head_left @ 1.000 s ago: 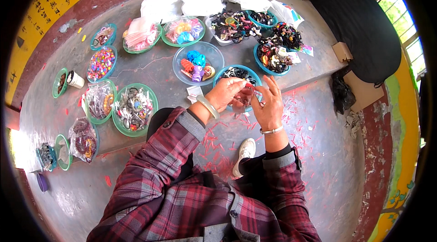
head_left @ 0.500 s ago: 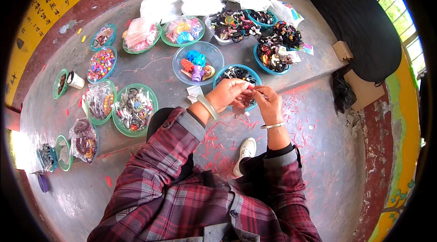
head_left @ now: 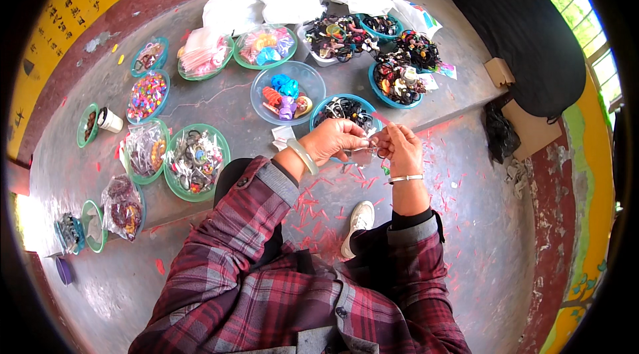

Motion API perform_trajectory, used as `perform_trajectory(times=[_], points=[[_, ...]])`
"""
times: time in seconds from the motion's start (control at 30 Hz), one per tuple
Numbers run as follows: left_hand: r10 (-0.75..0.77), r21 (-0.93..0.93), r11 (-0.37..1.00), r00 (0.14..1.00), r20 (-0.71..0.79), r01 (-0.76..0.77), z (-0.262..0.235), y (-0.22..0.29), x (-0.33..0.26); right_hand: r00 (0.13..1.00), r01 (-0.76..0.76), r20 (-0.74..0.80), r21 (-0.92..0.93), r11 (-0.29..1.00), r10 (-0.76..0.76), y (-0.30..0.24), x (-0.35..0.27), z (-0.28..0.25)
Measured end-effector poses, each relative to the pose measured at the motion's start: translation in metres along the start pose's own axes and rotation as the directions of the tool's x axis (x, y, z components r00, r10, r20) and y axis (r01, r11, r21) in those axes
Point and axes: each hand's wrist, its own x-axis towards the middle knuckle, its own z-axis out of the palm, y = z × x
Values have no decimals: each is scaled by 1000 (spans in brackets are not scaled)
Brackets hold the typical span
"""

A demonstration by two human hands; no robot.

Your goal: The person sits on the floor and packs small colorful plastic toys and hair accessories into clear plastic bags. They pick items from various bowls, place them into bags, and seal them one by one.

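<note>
My left hand [head_left: 335, 138] is closed in a pinch on what looks like a small clear plastic bag [head_left: 361, 156], partly hidden by the fingers. Just right of it, my right hand [head_left: 403, 149] pinches a narrow pink strip [head_left: 382, 118] that sticks up past its fingertips. Something thin and shiny shows under the right fingers, too small to make out. Both hands are above the front rim of a blue basket [head_left: 319, 102] full of black and white hair ties [head_left: 351, 109].
Around me stand a clear bowl [head_left: 255, 97] of colourful bundles, a green basket [head_left: 226, 169] of bagged trinkets and a blue basket [head_left: 398, 103] of hair ties. Pink strips [head_left: 309, 211] litter the floor beyond the step edge. A black cover [head_left: 519, 34] stands right.
My right hand has moved slightly right and away from the left. The pink strip now stands out above its fingers, and the small bag shows more between the hands.
</note>
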Motion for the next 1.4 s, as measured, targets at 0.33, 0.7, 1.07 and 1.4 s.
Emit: perform_trajectory(times=[0.33,0.7,1.07,1.4], points=[[44,-16,999,997,-59,-45,-3,-1,3,996,-13,83,-95,995,21,2,-1,6],[48,19,999,999,26,-48,-8,-12,11,1000,11,-26,152,988,-7,11,6,4],[70,-19,997,996,63,-69,-9,-18,13,998,26,-53,182,983,-17,6,-1,13],[60,-17,998,988,139,-58,-8,-10,8,1000,3,12,217,976,-6,9,1,7]])
